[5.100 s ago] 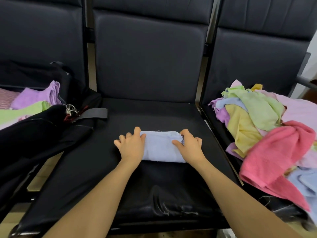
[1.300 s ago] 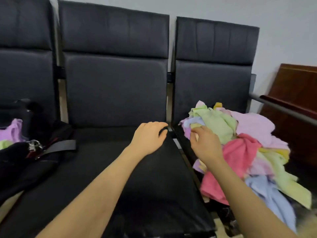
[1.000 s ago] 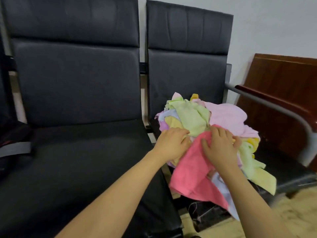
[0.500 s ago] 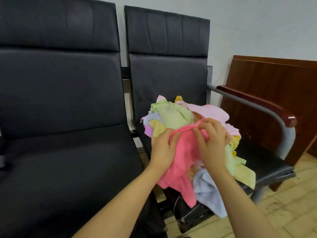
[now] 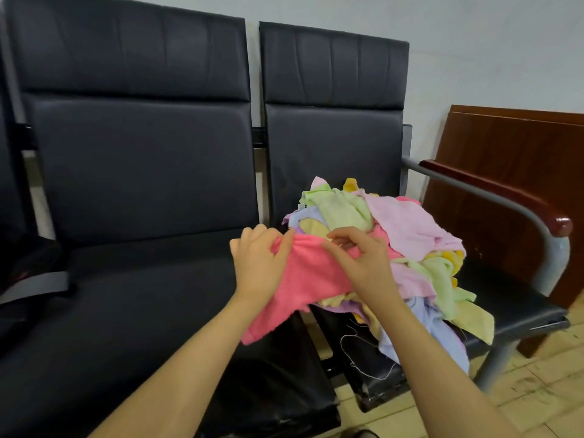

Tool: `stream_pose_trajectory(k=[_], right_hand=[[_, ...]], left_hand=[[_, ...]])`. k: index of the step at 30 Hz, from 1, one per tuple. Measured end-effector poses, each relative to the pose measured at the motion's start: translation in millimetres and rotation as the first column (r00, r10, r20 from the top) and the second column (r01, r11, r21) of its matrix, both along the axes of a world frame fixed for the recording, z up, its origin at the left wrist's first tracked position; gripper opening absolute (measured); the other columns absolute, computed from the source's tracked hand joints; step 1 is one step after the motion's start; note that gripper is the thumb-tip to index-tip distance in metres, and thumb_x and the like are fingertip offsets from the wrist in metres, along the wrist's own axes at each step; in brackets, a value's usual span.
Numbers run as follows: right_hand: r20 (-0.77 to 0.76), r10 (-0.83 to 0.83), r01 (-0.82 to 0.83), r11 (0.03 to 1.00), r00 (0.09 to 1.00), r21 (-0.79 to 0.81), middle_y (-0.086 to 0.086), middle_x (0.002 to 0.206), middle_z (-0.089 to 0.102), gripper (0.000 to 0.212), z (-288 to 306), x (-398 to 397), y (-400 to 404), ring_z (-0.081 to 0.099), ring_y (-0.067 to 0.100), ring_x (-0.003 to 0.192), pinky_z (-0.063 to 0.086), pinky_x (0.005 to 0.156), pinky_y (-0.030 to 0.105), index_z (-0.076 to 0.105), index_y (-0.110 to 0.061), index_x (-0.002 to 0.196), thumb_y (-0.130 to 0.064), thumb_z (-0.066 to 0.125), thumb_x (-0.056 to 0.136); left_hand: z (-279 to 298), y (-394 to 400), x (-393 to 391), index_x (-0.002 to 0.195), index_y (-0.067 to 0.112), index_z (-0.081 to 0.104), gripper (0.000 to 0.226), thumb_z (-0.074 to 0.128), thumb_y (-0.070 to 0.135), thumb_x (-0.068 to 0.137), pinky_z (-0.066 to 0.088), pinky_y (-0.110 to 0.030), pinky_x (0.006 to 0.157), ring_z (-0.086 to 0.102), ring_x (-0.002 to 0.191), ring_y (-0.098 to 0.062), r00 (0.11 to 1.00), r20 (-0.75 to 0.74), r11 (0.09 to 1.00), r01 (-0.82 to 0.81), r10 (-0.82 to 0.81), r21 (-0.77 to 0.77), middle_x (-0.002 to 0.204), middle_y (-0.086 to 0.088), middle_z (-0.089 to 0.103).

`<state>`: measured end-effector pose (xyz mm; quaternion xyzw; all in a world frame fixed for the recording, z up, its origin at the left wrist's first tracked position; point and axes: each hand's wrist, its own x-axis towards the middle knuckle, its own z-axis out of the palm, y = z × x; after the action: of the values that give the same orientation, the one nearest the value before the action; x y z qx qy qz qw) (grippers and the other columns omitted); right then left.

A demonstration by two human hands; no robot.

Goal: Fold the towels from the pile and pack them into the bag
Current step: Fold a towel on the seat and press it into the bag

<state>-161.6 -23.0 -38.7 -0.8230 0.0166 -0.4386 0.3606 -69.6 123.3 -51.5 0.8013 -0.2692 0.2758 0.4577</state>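
Black seats (image 5: 142,295) line a pale wall; left hand (image 5: 257,263) and right hand (image 5: 360,260) each pinch the pink towel (image 5: 303,279), half off the pile (image 5: 410,235). Many towels remain unfolded, I judge.

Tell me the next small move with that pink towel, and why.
Probably lift the pink towel clear of the pile and carry it left over the middle seat. Both the left hand and the right hand grip its top edge, but its right part lies on the pile.
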Motion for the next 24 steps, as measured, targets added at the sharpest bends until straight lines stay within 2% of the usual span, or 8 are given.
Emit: stream_pose_trajectory(k=[2, 4, 9, 13, 16, 18, 20, 24], right_hand=[[-0.113, -0.099, 0.098, 0.995, 0.989, -0.009, -0.017, 0.097, 0.068, 0.026, -7, -1, -10, 0.060, 0.005, 0.094, 0.031, 0.104, 0.044, 0.065, -0.034, 0.100, -0.050, 0.053, 0.083], [-0.278, -0.243, 0.226, 0.970, 0.929, -0.091, -0.010, 0.115, 0.064, 0.039, -14, -3, -26, 0.054, 0.008, 0.109, 0.015, 0.101, 0.032, 0.062, -0.033, 0.116, -0.049, 0.040, 0.088], [-0.448, -0.428, 0.335, 0.902, 0.785, -0.273, -0.010, 0.134, 0.053, 0.033, -25, -4, -68, 0.040, 0.012, 0.127, 0.010, 0.101, 0.034, 0.053, -0.033, 0.130, -0.038, 0.043, 0.099], [-0.510, -0.475, 0.289, 0.869, 0.717, -0.402, -0.014, 0.140, 0.044, 0.035, -29, 1, -85, 0.031, 0.017, 0.131, 0.011, 0.099, 0.035, 0.052, -0.036, 0.130, -0.044, 0.042, 0.099], [-0.481, -0.482, 0.289, 0.860, 0.733, -0.422, -0.012, 0.130, 0.050, 0.025, -34, 8, -94, 0.032, 0.019, 0.126, 0.012, 0.089, 0.031, 0.065, -0.028, 0.109, -0.042, 0.049, 0.096], [-0.393, -0.434, 0.300, 0.885, 0.811, -0.356, -0.012, 0.107, 0.057, 0.017, -36, 9, -95, 0.040, 0.017, 0.120, 0.010, 0.089, 0.028, 0.065, -0.023, 0.095, -0.035, 0.053, 0.096], [-0.311, -0.377, 0.291, 0.912, 0.872, -0.289, -0.012, 0.085, 0.057, 0.020, -36, 9, -90, 0.053, 0.015, 0.103, 0.008, 0.089, 0.024, 0.062, -0.021, 0.086, -0.034, 0.051, 0.096], [-0.122, -0.305, 0.273, 0.935, 0.944, -0.226, -0.016, 0.081, 0.056, 0.021, -18, 9, -67, 0.050, 0.008, 0.083, 0.013, 0.085, 0.024, 0.061, -0.021, 0.082, -0.033, 0.047, 0.090]], left_hand=[[-6, 1, 3, 0.076, 0.014, 0.065, 0.037, 0.051, 0.042, 0.095, 0.014, -0.028, 0.070, 0.044, 0.078, -0.019, 0.999, 0.015, 0.994, -0.041, 0.040, 0.096, 0.072, 0.007, 0.045], [-12, -4, 5, 0.089, 0.016, 0.066, 0.033, 0.046, 0.042, 0.097, 0.015, -0.029, 0.072, 0.043, 0.085, -0.021, 0.998, -0.008, 0.972, -0.065, 0.069, 0.225, 0.082, 0.005, 0.049], [-28, -42, 1, 0.110, 0.019, 0.063, 0.072, 0.012, 0.064, 0.084, 0.020, -0.034, 0.075, 0.035, 0.088, -0.023, 1.000, 0.007, 0.898, 0.002, -0.006, 0.440, 0.098, -0.006, 0.048], [-36, -85, -7, 0.133, 0.029, 0.046, 0.088, -0.006, 0.065, 0.072, 0.020, -0.035, 0.085, 0.036, 0.111, -0.022, 0.979, -0.108, 0.781, 0.202, -0.172, 0.591, 0.125, 0.000, 0.045], [-47, -103, -9, 0.126, 0.025, 0.053, 0.090, -0.007, 0.064, 0.072, 0.018, -0.033, 0.079, 0.044, 0.109, -0.021, 0.967, -0.184, 0.805, 0.248, -0.176, 0.539, 0.117, 0.001, 0.055], [-54, -106, -9, 0.099, 0.018, 0.059, 0.074, 0.002, 0.062, 0.080, 0.019, -0.033, 0.074, 0.050, 0.094, -0.023, 0.961, -0.202, 0.883, 0.255, -0.187, 0.395, 0.094, 0.001, 0.058], [-56, -104, -7, 0.078, 0.017, 0.050, 0.055, 0.015, 0.058, 0.087, 0.025, -0.035, 0.072, 0.051, 0.075, -0.025, 0.944, -0.230, 0.940, 0.284, -0.238, 0.192, 0.073, 0.005, 0.051], [-37, -85, -6, 0.067, 0.029, 0.040, 0.033, 0.039, 0.041, 0.098, 0.038, -0.038, 0.060, 0.051, 0.063, -0.030, 0.940, -0.195, 0.959, 0.284, -0.281, -0.010, 0.058, 0.010, 0.044]])
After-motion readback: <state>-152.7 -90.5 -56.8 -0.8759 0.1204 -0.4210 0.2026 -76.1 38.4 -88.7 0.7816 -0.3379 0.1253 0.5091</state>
